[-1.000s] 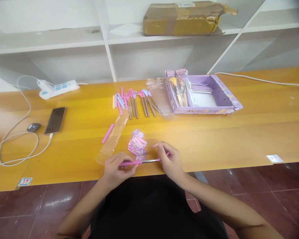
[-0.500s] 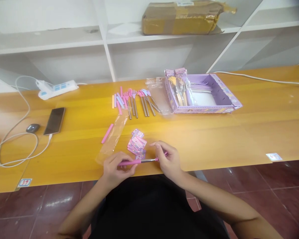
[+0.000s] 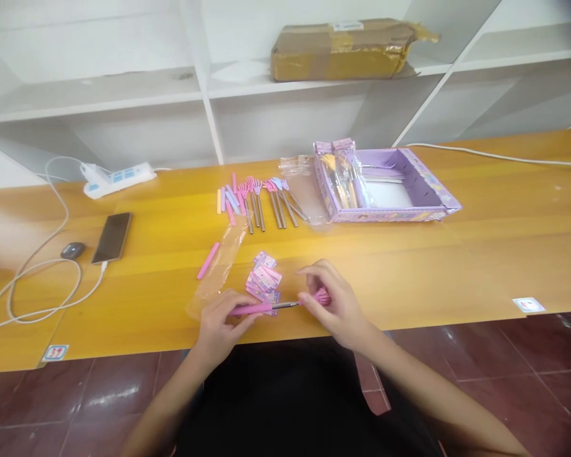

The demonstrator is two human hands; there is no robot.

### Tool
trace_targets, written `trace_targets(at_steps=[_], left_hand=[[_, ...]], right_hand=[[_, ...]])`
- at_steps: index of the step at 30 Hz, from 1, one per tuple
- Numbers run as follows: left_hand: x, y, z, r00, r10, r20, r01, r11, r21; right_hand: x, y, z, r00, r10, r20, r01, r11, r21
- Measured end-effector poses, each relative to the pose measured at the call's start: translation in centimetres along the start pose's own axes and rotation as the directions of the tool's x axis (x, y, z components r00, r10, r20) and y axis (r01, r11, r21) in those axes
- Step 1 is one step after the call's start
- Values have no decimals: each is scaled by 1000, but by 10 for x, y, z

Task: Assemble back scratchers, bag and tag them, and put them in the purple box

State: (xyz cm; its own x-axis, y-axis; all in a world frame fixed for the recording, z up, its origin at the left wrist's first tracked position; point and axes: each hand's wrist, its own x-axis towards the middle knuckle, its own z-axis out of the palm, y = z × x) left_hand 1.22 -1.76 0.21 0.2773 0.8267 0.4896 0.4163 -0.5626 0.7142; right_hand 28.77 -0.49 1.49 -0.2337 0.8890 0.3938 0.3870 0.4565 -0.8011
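Note:
Near the table's front edge, my left hand is closed on the pink sleeve of a pink scratcher, which lies level with its metal rod pointing right. My right hand grips the pink claw end of that scratcher. Just behind the rod is a loose pile of pink and purple cards. A single pink tube lies beside a clear plastic bag to the left. Farther back are several claw-headed metal rods and several short coloured tubes.
A purple box with bagged scratchers stands at the back right. A phone, a black device, white cables and a power strip are at left. A taped carton sits on the shelf.
The view has shifted slightly. My right hand has turned a little, and more of the pink claw head now shows beside its fingers. My left hand still holds the sleeve.

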Motion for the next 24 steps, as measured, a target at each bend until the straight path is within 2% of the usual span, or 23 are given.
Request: trace_targets(at_steps=[2,4,7,12,16,20,24], left_hand=[[0,1,-1,1000,-11,2,11,999,32],[0,0,-4,1000,-11,6,11,998,65],[1,-1,-12,999,5,43,-11,991,135],[3,0,-30,990,47,132,-89,941,326],[7,11,-38,952,114,284,-260,788,558],[13,23,-29,907,125,402,-384,636,669],[20,25,-15,894,150,423,-429,558,710]], right_hand=[[1,0,-10,987,-117,107,131,982,-136],[1,0,-16,953,-215,212,265,932,-248],[1,1,-18,906,-292,307,397,838,-374],[4,6,-14,874,-359,329,479,754,-449],[7,6,-12,863,-394,317,504,725,-469],[6,-2,-8,855,-403,326,517,721,-462],[5,-8,-4,840,-411,354,542,665,-514]])
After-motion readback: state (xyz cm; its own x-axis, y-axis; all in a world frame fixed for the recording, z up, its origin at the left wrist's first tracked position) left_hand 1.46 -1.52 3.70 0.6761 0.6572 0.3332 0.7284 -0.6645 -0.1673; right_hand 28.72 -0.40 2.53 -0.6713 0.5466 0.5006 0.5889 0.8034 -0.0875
